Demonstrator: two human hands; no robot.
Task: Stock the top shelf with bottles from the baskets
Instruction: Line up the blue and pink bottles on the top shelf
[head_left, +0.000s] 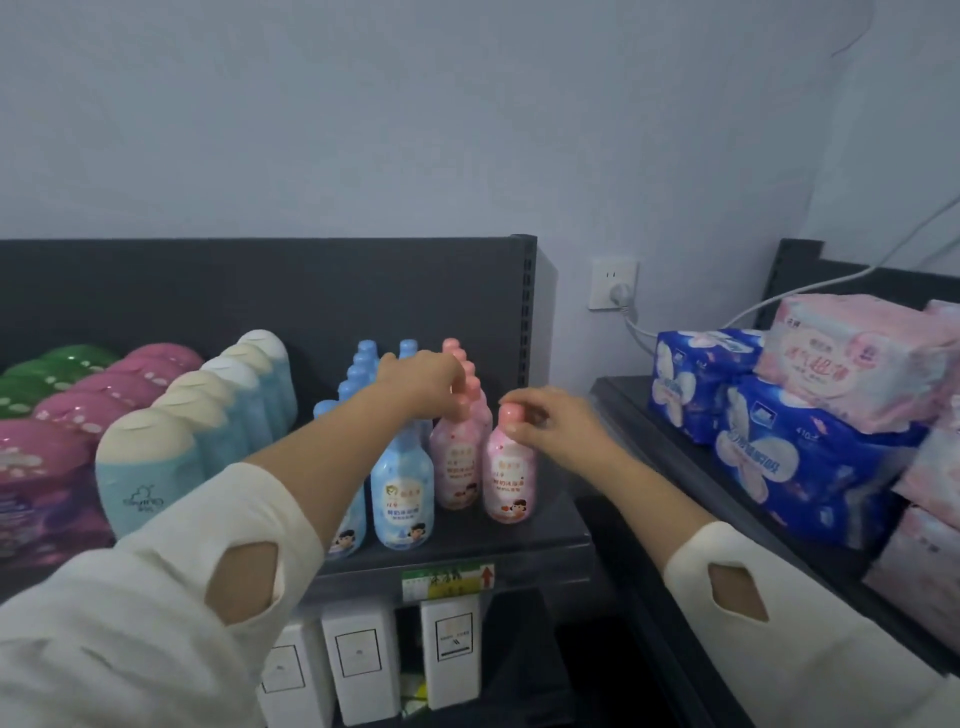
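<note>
On the dark top shelf (467, 545) stand rows of small bottles. A pink bottle (510, 475) stands at the front right, and my right hand (550, 421) pinches its pink cap. My left hand (423, 384) grips the cap of the pink bottle (457, 467) just behind it, at the front of a pink row. Blue bottles (402, 499) stand in rows to the left of the pink ones, partly hidden by my left forearm. No basket is in view.
Left on the same shelf stand teal-and-cream bottles (150, 467), pink-capped bottles (78, 410) and green ones (52, 369). White boxes (449, 654) fill the shelf below. A neighbouring shelf on the right holds blue packs (789, 457) and pink packs (857, 358). A wall socket (613, 283) has a white cable.
</note>
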